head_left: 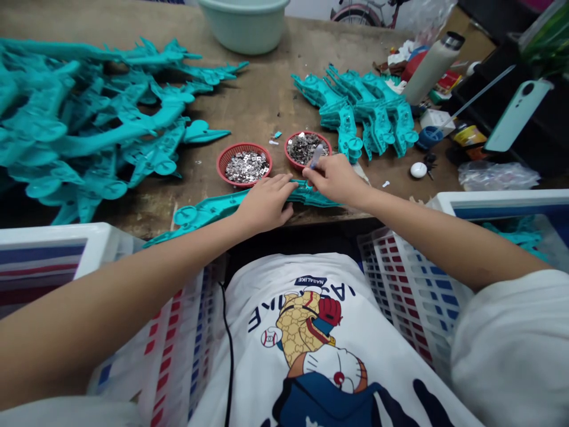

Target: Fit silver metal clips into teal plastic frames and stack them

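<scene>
Left hand (269, 201): laid palm-down across a long, narrow turquoise plastic part (213, 209), fingers stretched over it, thumb at the near side; whether it grips firmly cannot be told.
Right hand (331, 178): closed around a slim, translucent pale handle (317, 155) that juts above the fist, just beside the left hand; its lower end is hard to make out.
Under the hands: the turquoise part lies along the near edge of a brown worktop (267, 89), touched by the left hand.
Just beyond the hands: two round red plastic baskets (221, 168) heaped with small silver metal pieces (246, 167).
Left of the left hand: a large tangled pile of turquoise plastic parts (128, 133).
Beyond the right hand, rightward: an overlapping row of turquoise parts (344, 121).
Well beyond the left hand: a pale green round basin (244, 26).
</scene>
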`<state>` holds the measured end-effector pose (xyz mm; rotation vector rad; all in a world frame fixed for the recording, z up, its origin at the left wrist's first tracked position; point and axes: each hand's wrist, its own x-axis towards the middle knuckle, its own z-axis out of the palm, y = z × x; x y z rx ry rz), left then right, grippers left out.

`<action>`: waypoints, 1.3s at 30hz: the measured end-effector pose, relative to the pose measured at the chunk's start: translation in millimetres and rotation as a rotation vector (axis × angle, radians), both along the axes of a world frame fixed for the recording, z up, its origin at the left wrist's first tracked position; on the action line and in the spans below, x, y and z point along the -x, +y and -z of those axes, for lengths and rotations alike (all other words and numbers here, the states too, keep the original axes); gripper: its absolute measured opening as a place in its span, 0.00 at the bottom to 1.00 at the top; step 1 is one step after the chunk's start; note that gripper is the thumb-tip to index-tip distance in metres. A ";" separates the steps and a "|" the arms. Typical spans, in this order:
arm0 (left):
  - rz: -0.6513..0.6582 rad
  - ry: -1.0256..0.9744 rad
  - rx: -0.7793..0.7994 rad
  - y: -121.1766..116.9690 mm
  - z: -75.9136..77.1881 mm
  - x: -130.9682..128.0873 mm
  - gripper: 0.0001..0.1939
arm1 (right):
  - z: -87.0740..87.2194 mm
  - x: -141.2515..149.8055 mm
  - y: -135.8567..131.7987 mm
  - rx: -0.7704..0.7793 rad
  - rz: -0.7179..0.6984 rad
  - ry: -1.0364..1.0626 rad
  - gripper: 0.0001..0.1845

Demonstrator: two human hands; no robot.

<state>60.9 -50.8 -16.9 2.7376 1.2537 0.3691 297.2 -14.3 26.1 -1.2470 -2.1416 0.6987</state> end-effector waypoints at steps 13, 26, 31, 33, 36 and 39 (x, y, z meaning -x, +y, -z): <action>-0.004 -0.011 0.000 1.7 2.4 0.7 0.29 | 7.3 15.1 6.7 0.496 0.200 0.377 0.21; -0.011 0.082 -0.031 -6.6 -5.4 -4.0 0.31 | 3.6 -0.6 5.0 0.069 0.038 0.070 0.17; -0.015 0.091 -0.035 -8.2 -5.6 -5.4 0.31 | 1.7 -0.2 -0.7 -0.014 0.041 0.040 0.21; -0.010 0.088 -0.038 -8.2 -4.4 -5.0 0.32 | 3.6 -0.5 -0.8 -0.052 -0.006 -0.024 0.19; -0.001 0.095 -0.055 -8.8 -2.9 -4.4 0.32 | 9.4 -3.5 2.7 -0.170 -0.114 -0.106 0.19; 0.003 0.092 -0.051 -9.4 -2.7 -4.3 0.33 | 16.0 -9.8 7.6 -0.260 -0.212 -0.162 0.19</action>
